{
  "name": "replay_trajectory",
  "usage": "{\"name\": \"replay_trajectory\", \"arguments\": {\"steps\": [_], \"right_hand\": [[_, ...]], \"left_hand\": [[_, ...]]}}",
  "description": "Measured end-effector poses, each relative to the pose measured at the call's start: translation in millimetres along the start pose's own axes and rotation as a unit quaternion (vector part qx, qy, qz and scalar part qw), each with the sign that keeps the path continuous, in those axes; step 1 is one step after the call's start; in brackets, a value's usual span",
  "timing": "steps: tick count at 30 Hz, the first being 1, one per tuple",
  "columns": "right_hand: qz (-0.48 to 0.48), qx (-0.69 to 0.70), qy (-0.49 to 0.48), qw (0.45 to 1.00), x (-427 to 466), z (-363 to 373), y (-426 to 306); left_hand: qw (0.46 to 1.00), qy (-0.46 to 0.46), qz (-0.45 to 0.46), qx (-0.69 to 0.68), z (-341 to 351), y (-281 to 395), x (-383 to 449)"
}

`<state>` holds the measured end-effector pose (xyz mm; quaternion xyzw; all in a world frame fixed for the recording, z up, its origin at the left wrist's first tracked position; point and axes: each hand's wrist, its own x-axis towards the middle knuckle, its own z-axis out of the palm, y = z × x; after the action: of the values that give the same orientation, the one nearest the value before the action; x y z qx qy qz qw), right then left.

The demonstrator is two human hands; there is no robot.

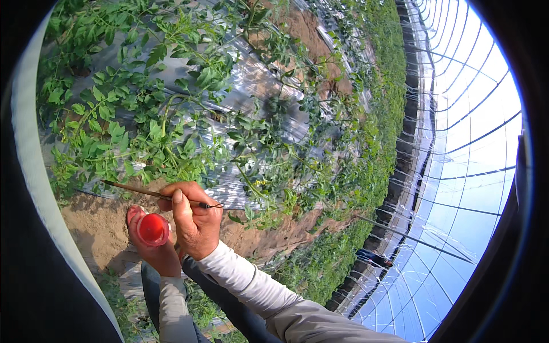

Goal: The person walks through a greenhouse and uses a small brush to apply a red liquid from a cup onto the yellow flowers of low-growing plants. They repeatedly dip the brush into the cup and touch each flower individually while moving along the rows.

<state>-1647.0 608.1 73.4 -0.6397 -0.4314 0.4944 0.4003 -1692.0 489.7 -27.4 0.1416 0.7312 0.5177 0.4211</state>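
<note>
My right hand [195,221] pinches a thin paintbrush [137,189] between thumb and fingers. The brush's dark tip points left, and a small cord loop sits at its other end. Just below and to the left, my left hand [161,257] holds a small clear cup [153,229] of red liquid, with the open top facing up. The brush tip is outside the cup, near the leaves. Tomato-like plants [111,133] with green leaves spread above my hands, and small yellow flowers [259,183] show on a plant to the right.
Silvery plastic mulch film [233,188] covers the planting rows, with a bare soil path [92,218] around my feet. Dense green rows stretch right towards a greenhouse frame [459,154]. A slanting pole [416,238] stands at the lower right. A pale hat brim [36,158] borders the view at left.
</note>
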Motion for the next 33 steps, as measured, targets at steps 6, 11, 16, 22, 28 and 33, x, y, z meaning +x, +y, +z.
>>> {"name": "replay_trajectory", "arguments": {"steps": [6,11,16,22,28,33], "right_hand": [[0.106,0.069,0.058,0.99,-96.6,-94.6,8.6],[0.158,0.115,0.09,0.976,-178.7,-222.7,-98.1],[0.155,0.137,0.215,0.954,-250.6,-336.1,-176.6],[0.195,-0.104,0.261,0.94,-333.9,-448.5,-191.0],[0.307,-0.213,0.365,0.853,-478.7,-491.3,-143.8],[0.432,-0.166,0.412,0.785,-592.2,-452.5,-107.0]], "left_hand": [[0.998,-0.043,-0.004,-0.04,-8.6,-1.8,-26.7],[0.986,-0.156,0.028,0.057,9.3,120.3,-121.9],[0.947,-0.272,0.089,0.144,-13.9,198.8,-204.3],[0.861,-0.435,0.21,0.157,65.1,326.9,-301.4],[0.755,-0.581,0.251,0.171,142.9,393.6,-405.7],[0.691,-0.648,0.275,0.167,157.5,423.2,-438.2]]}}
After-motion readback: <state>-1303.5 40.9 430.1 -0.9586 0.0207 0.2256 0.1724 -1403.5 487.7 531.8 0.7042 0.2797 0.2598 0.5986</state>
